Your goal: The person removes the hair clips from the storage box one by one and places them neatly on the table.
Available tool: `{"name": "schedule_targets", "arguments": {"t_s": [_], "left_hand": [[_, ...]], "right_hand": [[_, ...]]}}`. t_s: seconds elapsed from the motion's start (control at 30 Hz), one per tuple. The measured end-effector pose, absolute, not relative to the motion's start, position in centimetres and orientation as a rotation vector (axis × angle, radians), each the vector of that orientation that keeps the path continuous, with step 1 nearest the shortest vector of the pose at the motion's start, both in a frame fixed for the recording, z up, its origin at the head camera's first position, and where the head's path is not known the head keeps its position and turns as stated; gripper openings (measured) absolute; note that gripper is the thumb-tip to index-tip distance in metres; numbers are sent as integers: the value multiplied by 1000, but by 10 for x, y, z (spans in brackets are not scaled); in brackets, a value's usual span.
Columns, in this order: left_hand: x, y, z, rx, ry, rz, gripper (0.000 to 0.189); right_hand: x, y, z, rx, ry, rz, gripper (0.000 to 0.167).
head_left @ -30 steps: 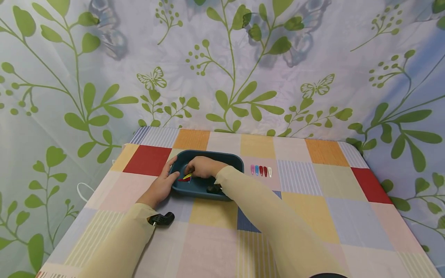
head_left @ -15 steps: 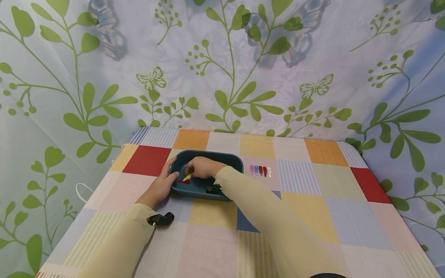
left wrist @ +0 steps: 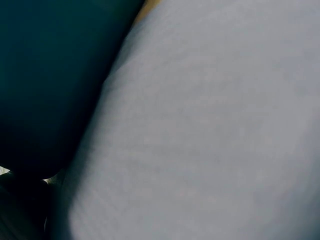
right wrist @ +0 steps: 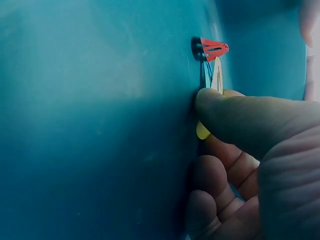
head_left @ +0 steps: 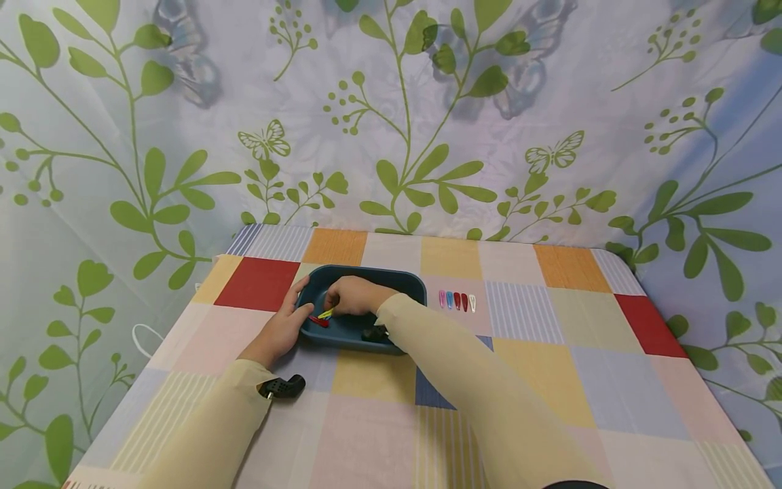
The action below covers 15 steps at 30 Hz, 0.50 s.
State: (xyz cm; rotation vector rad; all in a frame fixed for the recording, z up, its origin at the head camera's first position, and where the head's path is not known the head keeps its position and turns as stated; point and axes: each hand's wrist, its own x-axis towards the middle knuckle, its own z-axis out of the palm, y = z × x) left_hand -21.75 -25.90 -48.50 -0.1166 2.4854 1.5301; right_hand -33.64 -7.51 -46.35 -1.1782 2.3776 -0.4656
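Inside the dark teal tray (head_left: 391, 275) my right hand (head_left: 356, 295) pinches a yellow hair clip (head_left: 326, 314) between thumb and fingers. In the right wrist view, the yellow clip (right wrist: 202, 131) is partly covered by my thumb. A light blue hair clip (right wrist: 207, 74) shows right beside it; whether I hold that one too is unclear. Just past their ends lies a red hair clip (right wrist: 214, 48), also seen by the tray's left wall. My left hand (head_left: 282, 331) holds the tray's left end, thumb over the rim. The left wrist view shows mostly cloth and the dark tray (left wrist: 45, 85).
Right of the tray, a row of hair clips lies on the patchwork cloth: pink (head_left: 442, 299), blue (head_left: 449, 300), two red ones (head_left: 457, 301) and white (head_left: 472, 303). A leafy curtain (head_left: 391, 122) hangs behind the table. A white cable (head_left: 142, 343) loops at the left edge.
The red clip in the tray has shifted slightly toward the near left wall and turned. The yellow clip has tilted a little in my right fingers. My left hand stays put.
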Motion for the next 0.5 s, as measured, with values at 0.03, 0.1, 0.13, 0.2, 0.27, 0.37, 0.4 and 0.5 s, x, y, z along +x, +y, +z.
{"name": "schedule_targets", "arguments": {"t_s": [0.03, 0.1, 0.13, 0.2, 0.27, 0.37, 0.4, 0.5], "left_hand": [[-217, -259, -485, -117, 2489, 1529, 65], [-218, -259, -486, -125, 2485, 1533, 65], [-218, -259, -486, -126, 2486, 1535, 65], [-218, -259, -487, -119, 2489, 1538, 65], [-218, -259, -487, -118, 2482, 1548, 64], [-218, -259, -487, -116, 2476, 1544, 65], [-218, -259, -487, -118, 2473, 1547, 65], [-218, -259, -487, -124, 2483, 1535, 65]], "right_hand": [[-336, -75, -463, -1177, 2374, -467, 11], [-336, -75, -464, -1178, 2366, -472, 11], [-336, -76, -464, -1178, 2361, -473, 11], [-337, -76, -465, -1191, 2352, -469, 13], [-337, -76, -465, -1204, 2346, -462, 16], [-336, -76, -464, -1217, 2344, -449, 19], [-336, -76, -463, -1222, 2344, -446, 20], [-335, -76, -462, -1217, 2339, -455, 20]]}}
